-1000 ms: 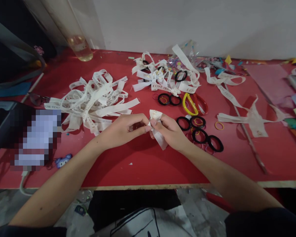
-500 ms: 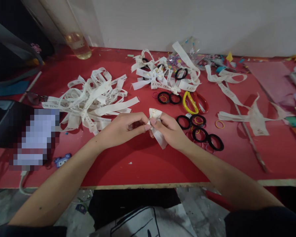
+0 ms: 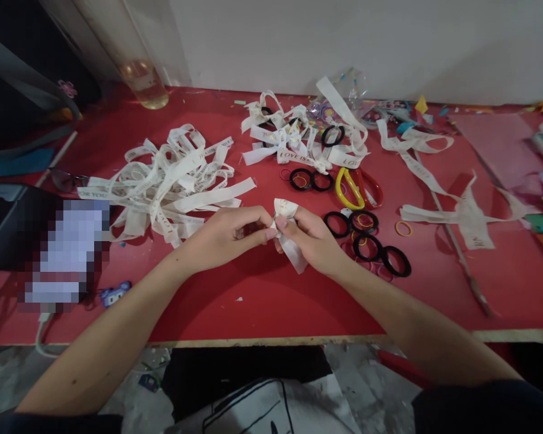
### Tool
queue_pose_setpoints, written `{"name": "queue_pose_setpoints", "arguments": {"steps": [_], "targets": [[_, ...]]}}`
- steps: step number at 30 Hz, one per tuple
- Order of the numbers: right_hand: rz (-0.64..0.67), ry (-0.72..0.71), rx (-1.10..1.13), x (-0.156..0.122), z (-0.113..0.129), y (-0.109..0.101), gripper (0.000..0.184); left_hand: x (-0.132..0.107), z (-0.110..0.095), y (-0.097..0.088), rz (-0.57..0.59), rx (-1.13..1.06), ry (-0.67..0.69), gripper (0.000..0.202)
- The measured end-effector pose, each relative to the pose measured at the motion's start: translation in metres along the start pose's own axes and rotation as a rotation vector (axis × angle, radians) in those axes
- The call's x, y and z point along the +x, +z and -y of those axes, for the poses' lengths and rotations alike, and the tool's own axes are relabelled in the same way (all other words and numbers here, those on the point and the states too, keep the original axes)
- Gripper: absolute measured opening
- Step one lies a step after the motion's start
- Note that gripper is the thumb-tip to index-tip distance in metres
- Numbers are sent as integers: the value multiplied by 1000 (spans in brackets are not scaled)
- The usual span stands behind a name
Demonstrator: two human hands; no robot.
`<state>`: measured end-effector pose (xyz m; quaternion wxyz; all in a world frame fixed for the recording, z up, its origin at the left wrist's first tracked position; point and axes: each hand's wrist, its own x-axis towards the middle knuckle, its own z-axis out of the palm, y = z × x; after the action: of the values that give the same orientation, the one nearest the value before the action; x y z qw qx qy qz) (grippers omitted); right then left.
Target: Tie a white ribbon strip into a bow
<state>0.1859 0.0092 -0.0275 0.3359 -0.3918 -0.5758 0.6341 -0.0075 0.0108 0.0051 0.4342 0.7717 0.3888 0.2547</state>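
Both hands meet above the red table around a short white ribbon (image 3: pixel 294 253) gathered in its middle. My right hand (image 3: pixel 314 238) pinches it between thumb and fingers, one end showing above and the other hanging below. The fingertips of my left hand (image 3: pixel 242 232) close on the gathered part from the other side; the exact grip is partly hidden. Left of the hands lies a heap of printed white ribbons (image 3: pixel 176 181). Black hair ties (image 3: pixel 380 247) rest just right of my right hand, and scissors with yellow and red handles (image 3: pixel 349 191) lie behind them.
Ribbons tied on black hair ties (image 3: pixel 294 135) lie at the back. A stick (image 3: pixel 461 259) and loose ribbons (image 3: pixel 473 217) are on the right. At the left are a phone (image 3: pixel 67 253) with a cable and a small blue toy (image 3: pixel 115 293); a bottle (image 3: pixel 145 84) stands behind.
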Motion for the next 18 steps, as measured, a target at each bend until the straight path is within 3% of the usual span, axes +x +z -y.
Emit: {"name": "queue_pose_setpoints", "arguments": {"steps": [18], "targets": [[-12,-12,-41,0,-2,0,34,0,1,0,-2,11,7,21]]}}
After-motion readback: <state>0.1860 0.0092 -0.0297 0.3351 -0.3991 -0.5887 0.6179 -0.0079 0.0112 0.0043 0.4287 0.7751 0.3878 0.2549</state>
